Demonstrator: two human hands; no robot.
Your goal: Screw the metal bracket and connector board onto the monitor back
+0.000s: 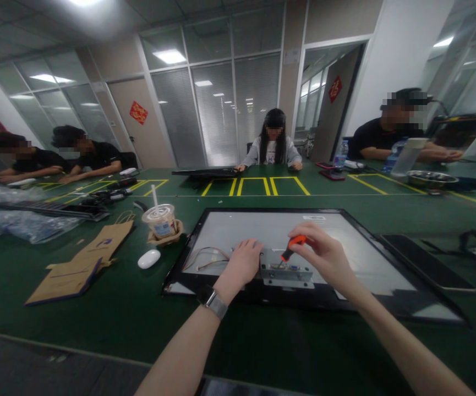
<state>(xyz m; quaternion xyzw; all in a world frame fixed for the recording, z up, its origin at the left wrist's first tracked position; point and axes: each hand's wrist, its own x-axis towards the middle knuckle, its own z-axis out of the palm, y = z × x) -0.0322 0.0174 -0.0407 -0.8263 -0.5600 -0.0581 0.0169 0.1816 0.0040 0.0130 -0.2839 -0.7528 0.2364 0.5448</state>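
A flat monitor panel (pixel 345 247) lies face down on the green table in front of me, its grey metal back up. My right hand (pixel 324 256) is closed round a small screwdriver (pixel 292 247) with an orange handle, its tip pointing down at the metal bracket (pixel 289 273) near the panel's front edge. My left hand (pixel 244 263) rests with curled fingers on the panel just left of the bracket; a watch sits on that wrist. Thin coloured wires (pixel 207 258) run across the panel to the left.
A lidded drink cup with a straw (pixel 160 219), a white mouse (pixel 149 258) and a brown paper bag (pixel 85 258) lie to the left. A dark bezel strip (pixel 423 261) lies on the right. Several other people sit around the green table (pixel 97 319).
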